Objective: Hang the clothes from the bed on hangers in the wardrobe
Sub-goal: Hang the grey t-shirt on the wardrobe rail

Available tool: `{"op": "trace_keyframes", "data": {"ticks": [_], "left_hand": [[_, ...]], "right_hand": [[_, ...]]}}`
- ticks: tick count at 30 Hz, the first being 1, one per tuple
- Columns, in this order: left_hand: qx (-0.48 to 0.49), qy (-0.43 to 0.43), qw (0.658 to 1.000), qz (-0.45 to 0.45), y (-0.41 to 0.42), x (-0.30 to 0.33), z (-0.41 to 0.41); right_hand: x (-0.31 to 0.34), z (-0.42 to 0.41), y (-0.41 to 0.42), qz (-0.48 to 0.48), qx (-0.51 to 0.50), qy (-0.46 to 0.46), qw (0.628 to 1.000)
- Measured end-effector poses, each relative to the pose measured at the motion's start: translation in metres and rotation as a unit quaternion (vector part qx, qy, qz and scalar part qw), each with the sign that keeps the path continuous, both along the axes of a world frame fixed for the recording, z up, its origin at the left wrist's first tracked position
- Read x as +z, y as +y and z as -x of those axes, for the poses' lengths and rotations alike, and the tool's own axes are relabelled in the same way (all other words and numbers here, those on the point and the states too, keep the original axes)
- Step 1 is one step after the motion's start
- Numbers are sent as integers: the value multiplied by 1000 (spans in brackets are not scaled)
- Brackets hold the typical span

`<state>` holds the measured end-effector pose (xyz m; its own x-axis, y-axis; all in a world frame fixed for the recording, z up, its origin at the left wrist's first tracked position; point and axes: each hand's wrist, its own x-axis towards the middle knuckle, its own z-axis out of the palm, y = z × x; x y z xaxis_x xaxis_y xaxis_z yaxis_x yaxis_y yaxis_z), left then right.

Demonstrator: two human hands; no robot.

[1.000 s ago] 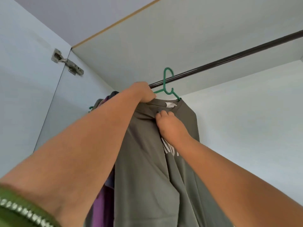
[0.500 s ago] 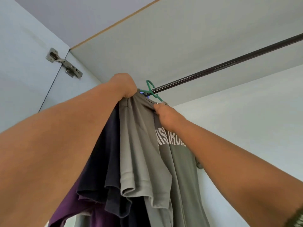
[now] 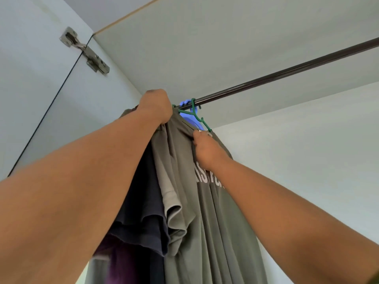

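Reaching: both arms stretch up into the wardrobe toward the rail (image 3: 287,71), seen from below.
Left hand: the left hand (image 3: 156,105) is a closed fist bunched round the shoulder of the grey-green T-shirt (image 3: 196,222), right at the top by the hanger – fingers curled tight on the cloth.
Right hand: the right hand (image 3: 205,149) grips the same T-shirt at the neckline, just under the white collar tag; the fingers are folded into the fabric and the fingertips themselves are hidden.
T-shirt: it hangs from the green hanger (image 3: 196,114), which is hooked over the rail near its left end. White printed letters show on the chest, partly covered by the right wrist. One short sleeve droops in folds between the two arms.
Green hanger: thin plastic, hook on the rail, one arm sloping down to the right hand.
Blue hanger (image 3: 189,113): sits just behind the green one on the rail, mostly hidden.
Other clothes: a dark navy shirt (image 3: 143,212) hangs to the left, touching the T-shirt; below it a purple garment (image 3: 121,261) shows – blurred at the bottom edge.
Rail: dark, glossy, running up and to the right under the wardrobe top panel (image 3: 205,37).
Door hinge: a metal hinge (image 3: 86,51) sits at upper left, where the door meets the side wall.
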<state>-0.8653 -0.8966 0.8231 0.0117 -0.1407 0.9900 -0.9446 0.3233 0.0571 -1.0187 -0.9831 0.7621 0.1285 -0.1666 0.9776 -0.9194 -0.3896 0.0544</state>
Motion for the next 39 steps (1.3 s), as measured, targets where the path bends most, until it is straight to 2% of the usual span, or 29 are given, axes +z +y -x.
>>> {"op": "trace_keyframes", "data": {"ticks": [2,4,6,8,10,12,15,17,20,22,25,31,35,36,39], "left_hand": [[-55,28,998,-13,3,-7,-3],[-60,46,995,-72,19,-19,-5],[29,22,991,-129,35,-29,-8],[101,-14,982,-158,47,-33,-16],[86,-29,981,-171,56,-28,-27],[28,-14,990,-135,65,-19,-37],[-20,17,1000,2,68,-6,-36],[-1,38,997,68,64,-4,-30],[61,54,997,9,59,-10,-21],[43,59,997,-27,64,-18,-16],[12,69,997,-18,70,-35,-18],[-66,85,988,-112,84,-108,-16],[-134,104,982,-78,96,-198,-18],[-148,107,981,-70,97,-225,-20],[-174,119,974,-85,99,-300,-33]], "right_hand": [[-16,-5,-12,44,31,-61,997],[-36,-13,-15,45,74,-155,984],[-58,-17,-16,20,110,-216,970],[-79,-15,-19,1,119,-237,964],[-94,-11,-22,-16,123,-250,960],[-102,-8,-23,-33,135,-262,955],[-109,-6,-19,-46,179,-271,945],[-117,-7,-15,-60,191,-259,945],[-132,-12,-6,-82,155,-234,956],[-142,-15,1,-101,141,-219,960],[-157,-17,15,-121,128,-194,965],[-201,-27,44,-153,159,-219,951],[-251,-52,66,-167,257,-354,884],[-268,-62,73,-166,256,-366,879],[-331,-96,100,-157,196,-332,909]]}}
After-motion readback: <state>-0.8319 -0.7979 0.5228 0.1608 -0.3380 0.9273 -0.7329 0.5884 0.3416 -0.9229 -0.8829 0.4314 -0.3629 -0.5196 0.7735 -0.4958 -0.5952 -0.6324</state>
